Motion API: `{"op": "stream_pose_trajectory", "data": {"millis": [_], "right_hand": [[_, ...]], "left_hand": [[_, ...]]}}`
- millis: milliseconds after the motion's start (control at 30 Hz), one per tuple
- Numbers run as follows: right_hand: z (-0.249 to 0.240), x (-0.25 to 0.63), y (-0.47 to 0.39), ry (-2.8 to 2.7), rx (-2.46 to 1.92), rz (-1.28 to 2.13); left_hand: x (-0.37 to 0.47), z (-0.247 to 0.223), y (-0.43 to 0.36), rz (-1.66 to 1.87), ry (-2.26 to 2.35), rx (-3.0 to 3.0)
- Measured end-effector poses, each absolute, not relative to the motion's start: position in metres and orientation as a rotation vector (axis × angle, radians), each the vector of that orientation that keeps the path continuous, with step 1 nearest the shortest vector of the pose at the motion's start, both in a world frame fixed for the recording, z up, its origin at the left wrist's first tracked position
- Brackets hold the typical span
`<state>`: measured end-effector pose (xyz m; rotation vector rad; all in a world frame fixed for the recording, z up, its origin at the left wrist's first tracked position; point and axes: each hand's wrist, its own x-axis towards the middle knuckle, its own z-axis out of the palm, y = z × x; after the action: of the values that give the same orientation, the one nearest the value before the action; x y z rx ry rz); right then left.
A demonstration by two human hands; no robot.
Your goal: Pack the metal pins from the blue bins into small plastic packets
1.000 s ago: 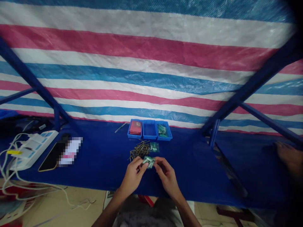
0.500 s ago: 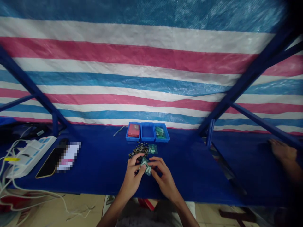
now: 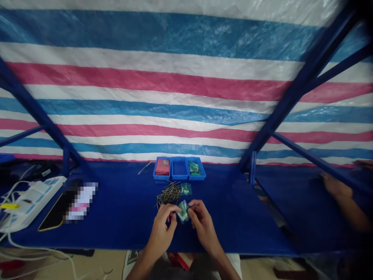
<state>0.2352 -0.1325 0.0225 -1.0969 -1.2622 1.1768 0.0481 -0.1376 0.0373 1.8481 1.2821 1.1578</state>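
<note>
A small clear plastic bag (image 3: 183, 212) with pale green, rod-like pieces inside is held just above the table between my two hands. My left hand (image 3: 163, 224) has its fingers curled at the bag's left edge. On the right edge, the thumb and fingers of my right hand (image 3: 203, 222) pinch the plastic. Just beyond lies a loose pile of thin dark and brass-coloured metal pins or screws (image 3: 169, 192). A second, similar bag (image 3: 186, 189) rests flat beside that pile, to its right.
Three joined blue trays stand behind: one with red packets (image 3: 162, 167), an empty middle tray (image 3: 180, 168), one with green bags (image 3: 194, 168). A pen-like tool (image 3: 144, 168) lies left of them. Far left are a power strip (image 3: 35, 202) and phone (image 3: 55, 212). Another person's hand (image 3: 336, 187) rests at right.
The bag has turned and now lies more openly between my hands. My left fingers have drawn back to its left edge, and my right fingers have closed on its right edge. The view has tilted up slightly.
</note>
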Motion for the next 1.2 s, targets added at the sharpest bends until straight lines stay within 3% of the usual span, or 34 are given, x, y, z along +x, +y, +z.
{"op": "stream_pose_trajectory", "data": {"millis": [233,433,667,933,1100,1200], "right_hand": [[0.021,0.244,-0.128,-1.276,-1.042,1.340],[0.025,0.238,-0.138,-1.488,-1.134,0.939],[0.023,0.238,-0.134,-1.652,-1.185,0.852],[0.026,0.239,-0.131,-1.690,-1.187,0.927],[0.024,0.238,-0.128,-1.545,-1.222,0.939],[0.020,0.236,-0.128,-1.415,-1.174,1.118]], "left_hand": [[0.049,0.027,-0.137,1.156,1.342,1.853],[0.051,0.026,-0.130,1.180,1.316,1.719],[0.052,0.018,-0.122,1.263,1.203,1.302],[0.049,0.014,-0.120,1.241,1.238,1.269],[0.049,0.026,-0.119,1.039,1.227,1.516],[0.047,0.036,-0.119,1.054,1.244,1.714]]}}
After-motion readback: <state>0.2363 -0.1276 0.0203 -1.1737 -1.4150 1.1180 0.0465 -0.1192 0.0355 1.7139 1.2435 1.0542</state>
